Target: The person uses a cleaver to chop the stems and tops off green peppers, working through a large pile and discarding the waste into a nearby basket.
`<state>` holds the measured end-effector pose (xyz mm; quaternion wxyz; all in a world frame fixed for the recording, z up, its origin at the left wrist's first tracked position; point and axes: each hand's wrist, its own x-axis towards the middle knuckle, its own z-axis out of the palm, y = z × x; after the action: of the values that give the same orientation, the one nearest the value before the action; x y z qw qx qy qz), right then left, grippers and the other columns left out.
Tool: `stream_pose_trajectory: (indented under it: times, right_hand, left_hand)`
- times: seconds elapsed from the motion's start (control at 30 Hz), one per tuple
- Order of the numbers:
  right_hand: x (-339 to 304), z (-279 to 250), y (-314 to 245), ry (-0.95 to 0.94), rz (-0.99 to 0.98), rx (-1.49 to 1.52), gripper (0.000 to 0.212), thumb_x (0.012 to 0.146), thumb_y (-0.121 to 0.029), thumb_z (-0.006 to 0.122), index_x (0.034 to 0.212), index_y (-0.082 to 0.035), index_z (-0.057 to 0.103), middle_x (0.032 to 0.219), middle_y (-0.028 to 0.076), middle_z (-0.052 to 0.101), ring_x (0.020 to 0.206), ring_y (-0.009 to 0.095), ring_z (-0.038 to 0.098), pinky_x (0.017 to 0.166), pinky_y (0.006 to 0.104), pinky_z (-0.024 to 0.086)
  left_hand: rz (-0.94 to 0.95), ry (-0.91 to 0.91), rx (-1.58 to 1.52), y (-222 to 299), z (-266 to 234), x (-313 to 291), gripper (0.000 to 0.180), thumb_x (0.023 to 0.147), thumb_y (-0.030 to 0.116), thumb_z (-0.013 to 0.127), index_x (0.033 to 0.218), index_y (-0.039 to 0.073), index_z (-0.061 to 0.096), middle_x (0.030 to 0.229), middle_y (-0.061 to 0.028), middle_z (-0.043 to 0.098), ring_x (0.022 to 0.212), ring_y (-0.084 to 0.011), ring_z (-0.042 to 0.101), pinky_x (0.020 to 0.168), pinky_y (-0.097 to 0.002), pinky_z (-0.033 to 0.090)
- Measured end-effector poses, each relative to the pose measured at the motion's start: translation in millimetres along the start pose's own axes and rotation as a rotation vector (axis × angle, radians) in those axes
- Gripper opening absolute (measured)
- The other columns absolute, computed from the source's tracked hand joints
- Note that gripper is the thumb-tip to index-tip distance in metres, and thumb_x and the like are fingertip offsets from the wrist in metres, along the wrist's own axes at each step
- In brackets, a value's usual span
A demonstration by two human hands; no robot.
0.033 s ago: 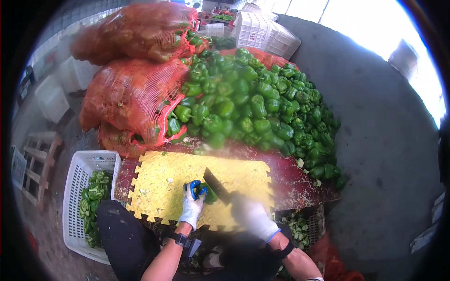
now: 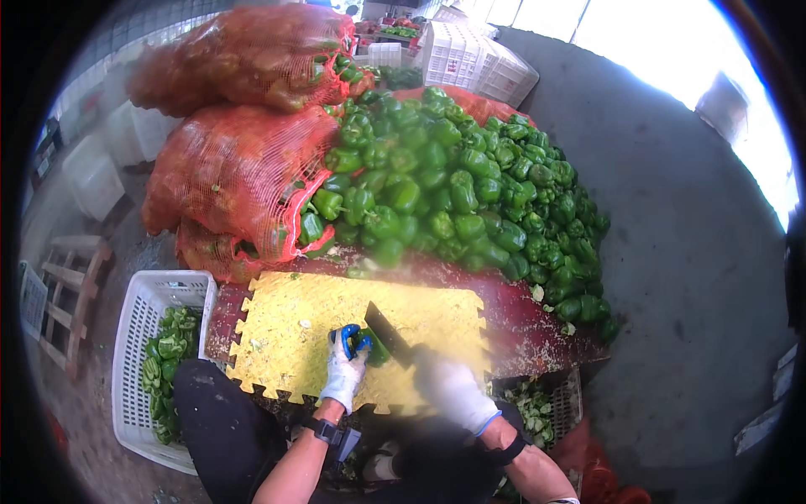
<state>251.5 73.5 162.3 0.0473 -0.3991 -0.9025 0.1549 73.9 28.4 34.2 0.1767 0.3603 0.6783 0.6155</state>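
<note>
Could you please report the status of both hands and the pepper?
Left hand gripping green pepper. Right hand, blurred, holding knife. Left fingers close to knife.

To your right a smooth grey floor [image 2: 680, 286] spreads out, beyond it white daylight [image 2: 646, 50] glares, ahead of you pale plastic crates [image 2: 470, 59] stand stacked, on your left a wooden pallet [image 2: 65, 315] lies near whitish bins [image 2: 92, 178], before you sits a dark red counter [image 2: 525, 336].

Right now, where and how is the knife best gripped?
The knife is probably best gripped at its lower-right end, coming from the right: its blade slants up-left, beside the green pepper in the left hand. The right hand covers that end; blur hides the handle.
</note>
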Motion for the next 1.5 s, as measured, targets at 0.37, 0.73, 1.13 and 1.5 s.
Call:
stream_pose_trajectory:
  times: [0.37,0.73,1.13,1.5]
  right_hand:
    - [14,36,-10,-0.041,-0.233,-0.235,0.037,0.085,-0.012,0.050,0.122,-0.003,0.047,0.084,0.011,0.062,0.070,0.027,0.064,0.054,0.0378,0.050]
    - [35,116,25,0.047,-0.152,-0.203,0.039,0.086,-0.012,0.050,0.122,0.000,0.042,0.083,0.015,0.062,0.071,0.030,0.063,0.058,0.0400,0.051]
    - [36,31,76,0.458,0.120,0.855,0.037,0.083,-0.005,0.054,0.117,-0.002,0.041,0.067,0.004,0.052,0.058,0.016,0.054,0.053,0.0324,0.046]
    - [35,2,67,0.436,0.254,1.072,0.035,0.084,-0.006,0.055,0.117,-0.002,0.041,0.065,0.002,0.050,0.056,0.009,0.051,0.049,0.0258,0.046]
  left_hand:
    - [-0.148,-0.042,0.021,0,-8,-5,0.027,0.084,0.014,0.065,0.107,0.005,0.052,0.101,-0.0097,0.052,0.090,-0.0202,0.054,0.077,-0.0309,0.046]
    - [-0.208,-0.003,-0.104,-21,5,4,0.036,0.080,0.010,0.068,0.111,0.007,0.050,0.104,-0.0082,0.051,0.086,-0.0191,0.053,0.078,-0.0320,0.046]
    - [0.502,-0.109,0.919,55,44,167,0.067,0.073,0.019,0.067,0.134,0.015,0.039,0.142,-0.0156,0.030,0.126,-0.0381,0.035,0.100,-0.0504,0.035]
    - [0.416,-0.432,1.331,75,75,214,0.080,0.067,0.029,0.074,0.137,0.016,0.037,0.140,-0.0213,0.029,0.129,-0.0365,0.032,0.105,-0.0497,0.029]
